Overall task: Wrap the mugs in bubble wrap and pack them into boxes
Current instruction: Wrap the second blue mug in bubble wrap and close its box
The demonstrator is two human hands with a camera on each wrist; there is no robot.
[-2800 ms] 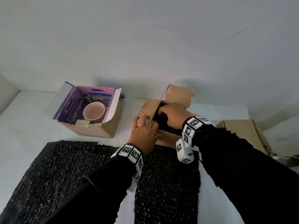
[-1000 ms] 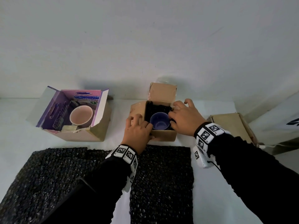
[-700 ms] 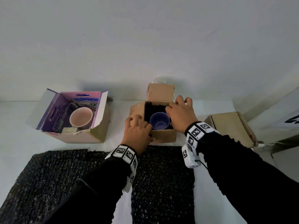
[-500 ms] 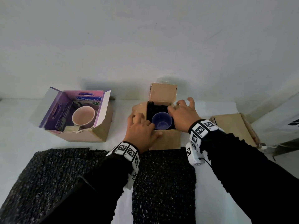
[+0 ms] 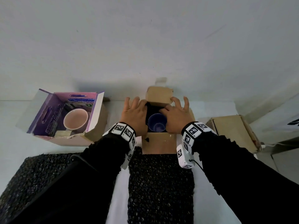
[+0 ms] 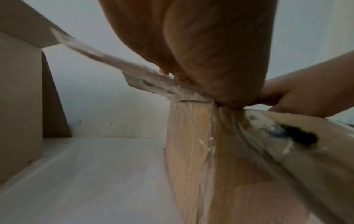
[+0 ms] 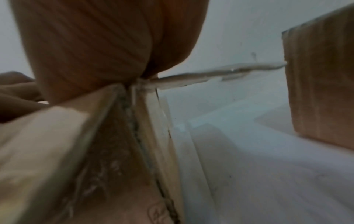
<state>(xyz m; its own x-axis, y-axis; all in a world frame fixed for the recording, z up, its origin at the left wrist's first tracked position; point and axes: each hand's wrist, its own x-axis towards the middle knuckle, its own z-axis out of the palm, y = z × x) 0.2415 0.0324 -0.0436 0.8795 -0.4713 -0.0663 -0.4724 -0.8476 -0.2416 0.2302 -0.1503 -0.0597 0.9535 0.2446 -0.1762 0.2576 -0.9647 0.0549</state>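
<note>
A blue mug (image 5: 157, 125) stands upright in the open brown cardboard box (image 5: 159, 143) at the table's middle, with black bubble wrap (image 5: 153, 109) around it inside. My left hand (image 5: 134, 114) lies flat with spread fingers on the box's left flap. My right hand (image 5: 176, 116) lies the same way on the right flap. The back flap (image 5: 159, 96) stands up; the front flap lies out toward me. In the left wrist view my palm (image 6: 201, 45) presses the flap (image 6: 153, 81) at the box's corner. A pink mug (image 5: 76, 121) sits bare in the purple-lined box (image 5: 48, 110).
A closed brown box (image 5: 233, 135) stands to the right. Two black bubble wrap sheets lie near me, one in the middle (image 5: 160, 183) and one at the left (image 5: 40, 175). A white wall rises right behind the boxes.
Both hands moved from the mug and the box's rim out onto the side flaps, fingers now spread flat. The front flap has folded down toward me.
</note>
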